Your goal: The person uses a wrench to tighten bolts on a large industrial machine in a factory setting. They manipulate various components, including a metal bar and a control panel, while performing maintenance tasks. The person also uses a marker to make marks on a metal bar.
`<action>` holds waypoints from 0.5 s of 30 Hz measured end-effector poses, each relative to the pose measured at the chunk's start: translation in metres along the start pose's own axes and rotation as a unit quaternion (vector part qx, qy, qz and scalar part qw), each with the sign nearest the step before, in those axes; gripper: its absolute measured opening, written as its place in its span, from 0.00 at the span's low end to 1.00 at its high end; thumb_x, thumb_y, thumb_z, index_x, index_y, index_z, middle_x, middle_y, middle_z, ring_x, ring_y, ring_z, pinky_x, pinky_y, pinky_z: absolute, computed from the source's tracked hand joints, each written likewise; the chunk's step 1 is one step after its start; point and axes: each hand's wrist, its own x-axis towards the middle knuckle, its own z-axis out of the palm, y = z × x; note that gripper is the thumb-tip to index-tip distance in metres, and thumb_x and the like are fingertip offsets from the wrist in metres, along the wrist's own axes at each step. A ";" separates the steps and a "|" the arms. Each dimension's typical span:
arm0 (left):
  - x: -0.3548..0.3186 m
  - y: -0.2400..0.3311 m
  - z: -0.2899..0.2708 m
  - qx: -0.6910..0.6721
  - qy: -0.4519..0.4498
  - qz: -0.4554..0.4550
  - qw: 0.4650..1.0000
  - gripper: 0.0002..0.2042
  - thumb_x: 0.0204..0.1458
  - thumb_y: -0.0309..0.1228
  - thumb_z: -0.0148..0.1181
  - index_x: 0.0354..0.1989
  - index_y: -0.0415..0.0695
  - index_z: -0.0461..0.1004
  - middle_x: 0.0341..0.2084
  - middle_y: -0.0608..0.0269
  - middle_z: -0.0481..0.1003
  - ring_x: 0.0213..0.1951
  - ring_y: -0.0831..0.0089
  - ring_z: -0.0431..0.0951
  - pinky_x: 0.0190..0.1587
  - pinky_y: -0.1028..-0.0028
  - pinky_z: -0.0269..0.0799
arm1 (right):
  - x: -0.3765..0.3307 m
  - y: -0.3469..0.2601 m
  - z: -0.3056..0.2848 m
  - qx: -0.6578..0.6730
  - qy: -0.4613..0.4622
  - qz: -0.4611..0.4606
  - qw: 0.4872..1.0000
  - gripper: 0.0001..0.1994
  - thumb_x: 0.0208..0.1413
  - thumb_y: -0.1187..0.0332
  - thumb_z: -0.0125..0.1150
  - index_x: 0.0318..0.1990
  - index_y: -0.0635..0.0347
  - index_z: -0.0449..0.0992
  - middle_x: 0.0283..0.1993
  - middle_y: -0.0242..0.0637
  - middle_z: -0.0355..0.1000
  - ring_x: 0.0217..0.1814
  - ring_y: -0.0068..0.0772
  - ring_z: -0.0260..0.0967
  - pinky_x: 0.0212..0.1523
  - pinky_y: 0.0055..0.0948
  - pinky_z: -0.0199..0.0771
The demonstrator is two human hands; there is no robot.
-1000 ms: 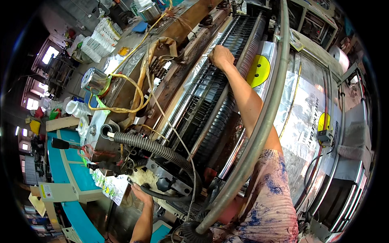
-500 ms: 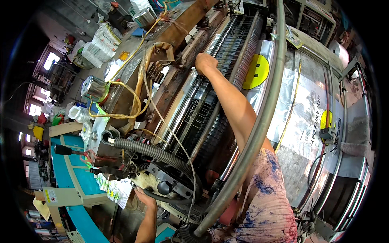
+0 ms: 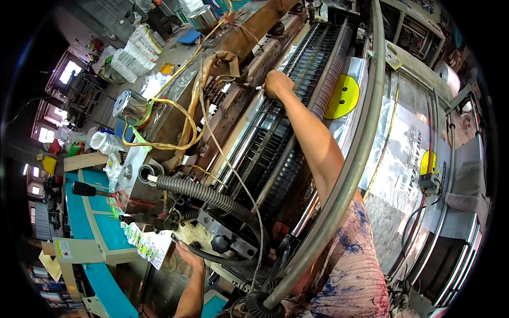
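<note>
My right hand (image 3: 279, 84) is closed over the far part of a machine's roller bed (image 3: 275, 122), beside the dark bars and metal rods. A small pale bit shows at its fingers, but what it grips is hidden. Along the bed runs a ribbed roller (image 3: 316, 98), and clear film with a yellow printed disc (image 3: 342, 97) lies just right of it. Low on the left, my left hand (image 3: 190, 256) is curled at the machine's near end, close to a black hose (image 3: 220, 258). Something small and dark is at its fingertips, too small to name.
A thick curved metal pipe (image 3: 347, 183) crosses in front of my right arm. A ribbed grey hose (image 3: 204, 193) and loose yellow cables (image 3: 159, 148) hang at the left. A metal can (image 3: 130, 105) stands on the frame. Printed film (image 3: 395, 159) stretches across the right side.
The whole view has shifted slightly, so the machine appears a little further right. Both hands stay at about the same places on the machine.
</note>
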 end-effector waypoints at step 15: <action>-0.001 0.005 -0.003 -0.004 -0.009 -0.012 1.000 0.27 0.67 0.43 0.39 0.61 0.29 0.61 0.56 0.37 0.67 0.56 0.47 0.68 0.59 0.62 0.59 | 0.007 0.066 -0.050 0.109 0.167 -0.034 0.979 0.13 0.54 0.65 0.58 0.41 0.63 0.81 0.45 0.56 0.76 0.48 0.56 0.75 0.48 0.45 0.74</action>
